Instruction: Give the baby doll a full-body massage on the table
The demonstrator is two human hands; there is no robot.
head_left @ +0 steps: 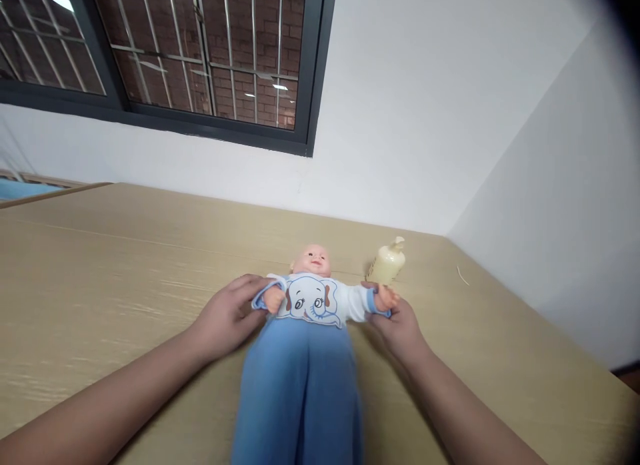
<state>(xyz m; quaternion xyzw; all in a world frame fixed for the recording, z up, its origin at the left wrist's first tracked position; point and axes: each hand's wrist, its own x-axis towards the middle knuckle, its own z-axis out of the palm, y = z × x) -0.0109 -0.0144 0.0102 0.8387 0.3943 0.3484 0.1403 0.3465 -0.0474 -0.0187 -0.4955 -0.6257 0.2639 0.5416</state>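
Note:
A baby doll (313, 259) lies on its back on the wooden table, its head toward the wall. It wears a white top (310, 299) with an elephant picture and blue cuffs, and long blue trousers (303, 385). At the doll's arm on the left side of the view, my left hand (233, 315) grips the sleeve by its cuff. My right hand (400, 325) is closed around the other sleeve's cuff, holding that arm stretched outward. Both small doll hands poke out of the cuffs. Some of my fingertips are hidden behind the sleeves.
A cream pump bottle (387, 263) stands just beyond my right hand. A thin pale strip (463, 275) lies farther right on the table (125, 265). White walls (400, 118) and a dark-framed barred window (210, 128) rise behind the table.

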